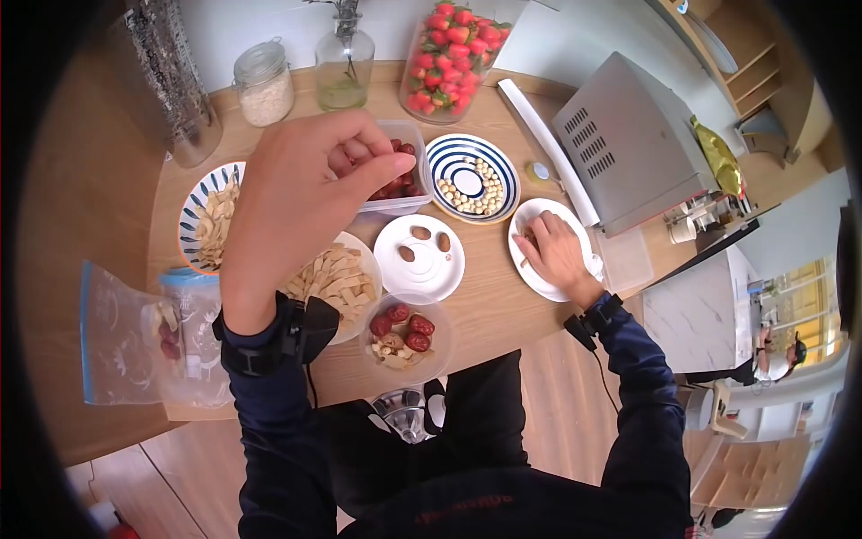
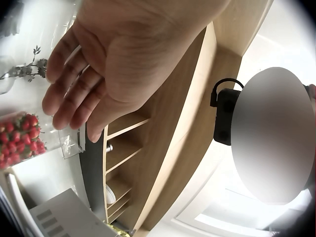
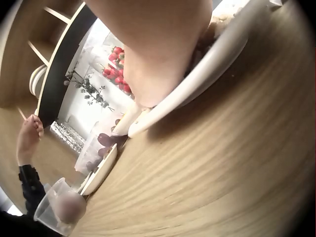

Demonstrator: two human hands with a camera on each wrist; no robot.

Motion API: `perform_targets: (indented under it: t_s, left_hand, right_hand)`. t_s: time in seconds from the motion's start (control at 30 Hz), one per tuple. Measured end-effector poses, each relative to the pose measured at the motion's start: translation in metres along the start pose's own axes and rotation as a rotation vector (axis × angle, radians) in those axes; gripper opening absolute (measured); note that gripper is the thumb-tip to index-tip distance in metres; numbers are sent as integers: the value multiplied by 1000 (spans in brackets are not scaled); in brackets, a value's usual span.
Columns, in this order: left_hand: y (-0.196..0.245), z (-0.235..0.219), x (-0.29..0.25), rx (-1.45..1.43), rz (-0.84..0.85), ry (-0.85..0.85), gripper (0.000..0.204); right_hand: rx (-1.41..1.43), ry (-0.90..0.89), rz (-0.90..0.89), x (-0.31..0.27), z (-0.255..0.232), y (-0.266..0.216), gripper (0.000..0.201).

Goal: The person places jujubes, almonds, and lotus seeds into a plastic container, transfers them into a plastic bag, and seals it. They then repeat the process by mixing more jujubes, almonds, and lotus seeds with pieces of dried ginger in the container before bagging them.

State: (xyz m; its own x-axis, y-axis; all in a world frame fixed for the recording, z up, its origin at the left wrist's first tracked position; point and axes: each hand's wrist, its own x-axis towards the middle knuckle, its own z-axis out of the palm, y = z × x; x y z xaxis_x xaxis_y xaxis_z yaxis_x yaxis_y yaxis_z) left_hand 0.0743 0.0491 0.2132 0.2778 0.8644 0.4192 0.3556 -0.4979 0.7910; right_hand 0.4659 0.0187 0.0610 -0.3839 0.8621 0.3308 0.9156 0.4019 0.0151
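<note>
My left hand (image 1: 296, 193) is raised over the left side of the table, its thumb near the bent fingers. The left wrist view shows this hand (image 2: 118, 59) with fingers loosely bent and nothing visible in them. Below and beyond it is a plastic tub (image 1: 388, 206) of red dates. My right hand (image 1: 558, 256) rests over a white plate (image 1: 543, 292), fingertips down at small brown pieces (image 1: 528, 235). In the right wrist view that hand (image 3: 158, 64) hides its own fingertips behind the plate rim (image 3: 207, 74); whether they pinch anything cannot be told.
A clear bowl (image 1: 437, 366) holds dates and pale pieces near the front edge. A white plate (image 1: 422, 283) carries three brown oval pieces, and a striped plate (image 1: 437, 160) pale round ones. Sliced pieces (image 1: 337, 283), zip bags (image 1: 126, 341), strawberries (image 1: 453, 54) and a grey appliance (image 1: 620, 135) stand around.
</note>
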Motion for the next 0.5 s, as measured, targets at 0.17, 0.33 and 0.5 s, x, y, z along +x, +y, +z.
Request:
perform_targets:
  t_s: [0.17, 0.33, 0.5]
  left_hand:
    - [-1, 0, 0, 0, 0, -19, 15]
    - [-1, 0, 0, 6, 3, -14, 16]
    - [1, 1, 1, 23, 25, -27, 17]
  right_hand:
    - [-64, 70, -21, 0, 10, 7, 28]
    - [-59, 107, 95, -2, 8, 17, 31]
    - [41, 230, 120, 5, -6, 7, 31]
